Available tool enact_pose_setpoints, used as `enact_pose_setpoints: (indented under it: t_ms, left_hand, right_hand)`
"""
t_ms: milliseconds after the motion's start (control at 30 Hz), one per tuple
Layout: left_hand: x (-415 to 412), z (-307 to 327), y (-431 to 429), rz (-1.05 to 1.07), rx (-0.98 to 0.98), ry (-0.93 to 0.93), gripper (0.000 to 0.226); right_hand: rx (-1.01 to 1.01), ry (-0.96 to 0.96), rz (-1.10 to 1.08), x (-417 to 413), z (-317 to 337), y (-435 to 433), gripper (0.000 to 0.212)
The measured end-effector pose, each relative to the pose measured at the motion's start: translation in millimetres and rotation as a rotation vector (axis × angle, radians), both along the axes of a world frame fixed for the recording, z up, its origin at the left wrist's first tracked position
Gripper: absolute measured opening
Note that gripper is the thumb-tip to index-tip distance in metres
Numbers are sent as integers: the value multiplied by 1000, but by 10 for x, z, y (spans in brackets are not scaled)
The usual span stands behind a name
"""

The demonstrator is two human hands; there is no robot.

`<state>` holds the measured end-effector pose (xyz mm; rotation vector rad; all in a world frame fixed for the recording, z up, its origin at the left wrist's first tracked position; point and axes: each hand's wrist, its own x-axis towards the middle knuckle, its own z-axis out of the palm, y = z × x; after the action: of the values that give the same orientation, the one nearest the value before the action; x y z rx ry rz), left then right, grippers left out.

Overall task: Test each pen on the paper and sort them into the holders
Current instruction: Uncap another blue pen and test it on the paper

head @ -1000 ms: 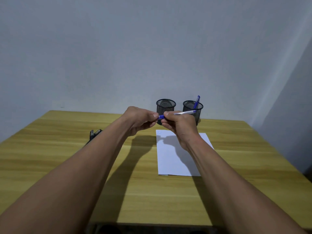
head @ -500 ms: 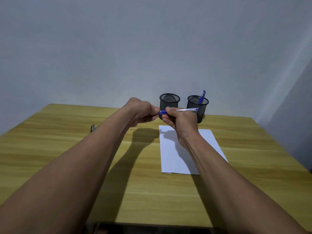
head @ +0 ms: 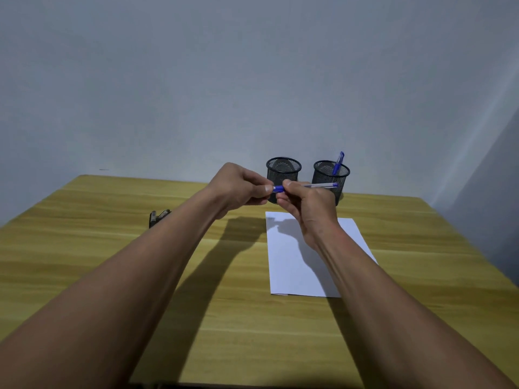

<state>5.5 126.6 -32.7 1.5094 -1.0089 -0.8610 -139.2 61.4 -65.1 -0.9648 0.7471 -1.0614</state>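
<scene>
While both hands keep much the same pose as a second ago, the blue cap (head: 278, 188) now shows a little more plainly between them, which suggests the pen (head: 320, 185) is being uncapped, not yet written with. The left hand (head: 238, 189) pinches the cap end with its thumb and curled fingers. The right hand (head: 306, 203) is curled round the clear barrel, which sticks out to the right. The pen lies level in the air above the far edge of the paper (head: 295, 270), clear of it. Whether the cap has actually come loose cannot be told at this size.

Just beyond the paper stand two mesh holders. The left holder (head: 283, 171) shows nothing above its rim, and the right holder (head: 331, 175) has a second pen (head: 338, 162) leaning in it. Well left of the paper, some dark pens (head: 158, 217) lie on the table (head: 224, 304), partly hidden by the left forearm. By this, one pen is sorted, and the pen in the hands awaits its test stroke once its tip is bared and turned down.
</scene>
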Motion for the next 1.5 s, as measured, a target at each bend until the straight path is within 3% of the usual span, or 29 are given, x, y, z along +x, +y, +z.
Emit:
enact_pose_setpoints:
  t_ms: [67,233,367,567,833,1100,1267,1400,1500]
  left_hand:
    - [19,18,-22,6,25,-39,8]
    - [21,102,-40,28,167,61,7]
    - [325,46,-30,189,91,-316,5]
    - [435,-184,-40,179,104,-117,13]
    - [235,-589,-474,194,133,-515,15]
    - [162,-814,-722,185,131,-597,10]
    - [167,-789,-600,190,124,-615,22]
    - [65,-845,-225,207,111,-771,26]
    - [-59,-910,41,141,97,-864,42]
  right_hand:
    - [-10,10,13,-10,0,-15,8]
    - [-21,15,38,43,12,10,11]
    - [38,-38,-54,-64,31,-111,11]
    - [-63,139,18,-89,-153,-153,11]
    - [-78,278,-39,25,-416,-84,23]
    - [-27,335,-74,-6,-607,-129,24]
    - [-10,345,-96,3,-609,-137,25]
    - [19,297,-101,4,-580,-115,25]
    - [-1,323,-116,13,-566,-107,25]
